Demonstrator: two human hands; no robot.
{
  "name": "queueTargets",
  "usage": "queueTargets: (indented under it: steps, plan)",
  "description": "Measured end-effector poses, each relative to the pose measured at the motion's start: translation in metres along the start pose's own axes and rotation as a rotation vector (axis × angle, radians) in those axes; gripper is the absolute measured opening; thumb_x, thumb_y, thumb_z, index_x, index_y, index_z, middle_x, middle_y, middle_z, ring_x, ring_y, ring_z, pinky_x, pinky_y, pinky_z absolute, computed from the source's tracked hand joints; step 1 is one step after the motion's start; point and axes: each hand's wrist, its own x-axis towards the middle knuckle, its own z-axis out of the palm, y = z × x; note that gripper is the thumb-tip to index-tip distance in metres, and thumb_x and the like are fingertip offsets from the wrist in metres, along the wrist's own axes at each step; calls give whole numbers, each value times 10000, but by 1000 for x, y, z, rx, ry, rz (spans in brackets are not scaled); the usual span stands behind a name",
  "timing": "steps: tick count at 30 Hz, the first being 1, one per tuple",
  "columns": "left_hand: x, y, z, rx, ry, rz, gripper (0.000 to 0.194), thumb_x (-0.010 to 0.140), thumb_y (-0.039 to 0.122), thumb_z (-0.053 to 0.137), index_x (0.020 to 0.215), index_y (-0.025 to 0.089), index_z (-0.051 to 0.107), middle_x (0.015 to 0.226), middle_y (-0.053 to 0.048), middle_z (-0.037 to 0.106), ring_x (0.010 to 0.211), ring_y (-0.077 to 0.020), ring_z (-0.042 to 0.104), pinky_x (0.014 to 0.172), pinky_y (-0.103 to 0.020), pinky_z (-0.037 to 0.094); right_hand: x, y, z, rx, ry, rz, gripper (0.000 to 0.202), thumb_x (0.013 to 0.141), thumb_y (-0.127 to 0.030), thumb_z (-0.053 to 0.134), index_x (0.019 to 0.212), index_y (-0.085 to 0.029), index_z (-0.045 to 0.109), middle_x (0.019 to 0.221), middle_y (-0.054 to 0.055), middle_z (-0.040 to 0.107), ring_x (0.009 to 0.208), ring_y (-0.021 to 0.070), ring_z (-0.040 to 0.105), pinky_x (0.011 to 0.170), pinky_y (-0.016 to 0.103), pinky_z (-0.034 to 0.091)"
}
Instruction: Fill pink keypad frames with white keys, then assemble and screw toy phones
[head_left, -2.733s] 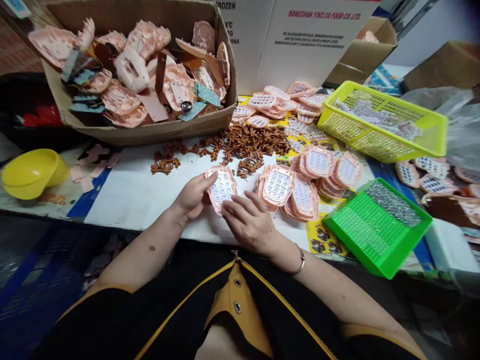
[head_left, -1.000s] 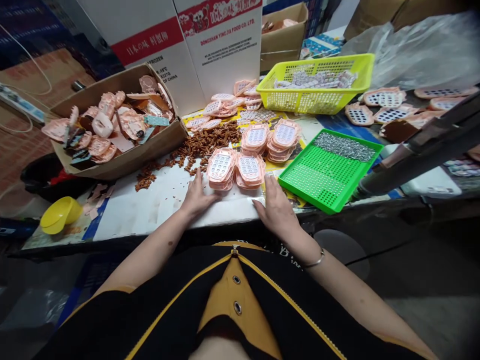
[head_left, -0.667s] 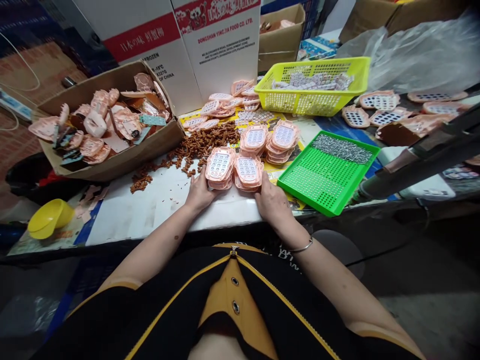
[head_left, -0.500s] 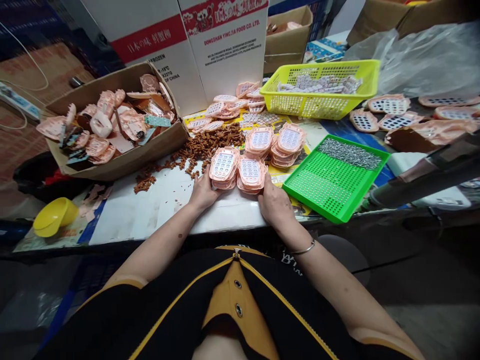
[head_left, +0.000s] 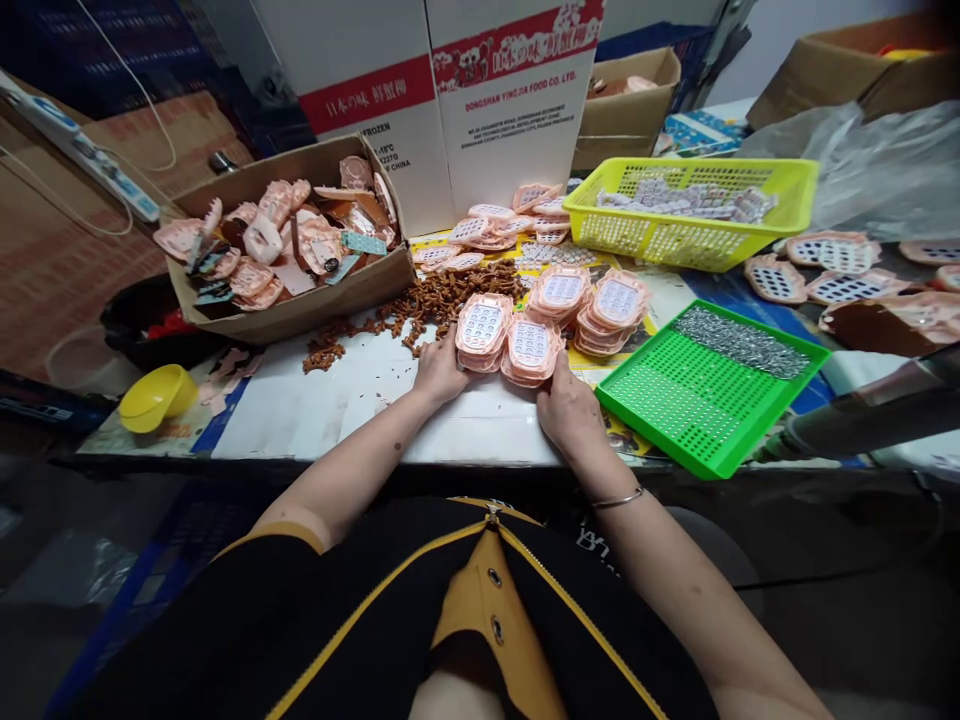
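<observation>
Taking the green tray (head_left: 712,390) as my mark, I start well to the left of it, where a yellow bowl (head_left: 157,397) sits near the table's front edge and, farther back, a carton (head_left: 300,310) stands heaped with pink shells and scraps. Coming closer to the tray, a spill of brown parts (head_left: 465,288) spreads across the white sheet (head_left: 322,410). In front of that spill, left of the tray, the left hand (head_left: 441,372) lies against the outer side of the left stack (head_left: 482,330), pink plates with the top one face up. Right beside it, nearer the tray, is the right stack (head_left: 532,348), and the right hand (head_left: 570,410) bears on its tray side. So the hands are apart with both stacks between them; the fingers are partly hidden behind the plates, so I can't tell whether either grip is truly clamped. To my eye this is a squaring-up step, two piles being steadied side by side. The next move, I'd judge, calls for even pressure from both sides, so the plates don't slide or knock the two back stacks (head_left: 616,300), which stand just behind, toward the tray. Behind the tray itself sits a yellow basket (head_left: 690,240) of small whitish pieces.
</observation>
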Motion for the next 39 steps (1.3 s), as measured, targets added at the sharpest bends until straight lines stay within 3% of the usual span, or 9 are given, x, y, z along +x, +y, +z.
queueTargets:
  steps: [9,16,23,27,30,33,36,39]
  plan:
    - [7,11,-3,46,6,-14,973,733,658,723,1527,202,394,1339,-190,657,1380,-386,483,1236,-625,16,11,-6,-2,39,-38,53,698,852,-146,421,1491,110,304,1175,302,682,1022,358,660,923,496,519]
    - [13,12,0,19,-9,-22,1025,697,728,708,1527,211,400,1304,-188,673,1332,-405,510,1225,-640,49,12,-6,-4,35,-45,75,699,845,-161,421,1480,114,320,1169,313,681,1007,366,661,912,514,517]
    - [2,-1,-4,-22,-48,7,926,765,503,746,1554,201,368,1428,-165,603,1388,-361,468,1242,-614,99,12,-13,-18,68,-141,164,745,871,-228,420,1529,86,264,1271,338,636,1070,410,664,897,535,516]
    - [-16,-35,-23,2,-7,0,791,799,444,728,1508,229,449,1536,-109,515,1459,-300,393,1277,-521,34,11,-16,-22,68,-177,200,763,871,-249,440,1543,64,259,1294,353,621,1057,445,673,874,578,522]
    - [-28,-77,-45,33,64,-78,725,832,474,690,1487,247,476,1581,-78,466,1474,-269,376,1280,-474,63,8,-16,-23,50,-155,200,749,872,-261,451,1528,66,295,1317,361,606,1072,457,673,885,592,524]
    - [-34,-131,-68,74,169,-241,696,863,503,634,1472,197,490,1606,-109,422,1480,-287,364,1264,-455,132,2,-14,-23,65,-88,197,713,880,-245,439,1510,70,323,1319,348,615,1071,432,682,897,577,531]
    - [-30,-182,-85,97,256,-433,777,869,522,605,1499,105,425,1594,-208,395,1486,-336,352,1231,-473,215,-10,-10,-23,101,-4,238,670,862,-234,454,1482,15,397,1214,282,697,1002,382,708,868,550,550]
    - [-15,-211,-91,77,252,-523,825,836,587,622,1464,79,454,1500,-258,492,1427,-389,435,1189,-511,289,-30,-8,-29,139,129,262,583,816,-246,486,1362,-49,532,1062,200,756,934,335,727,871,521,562]
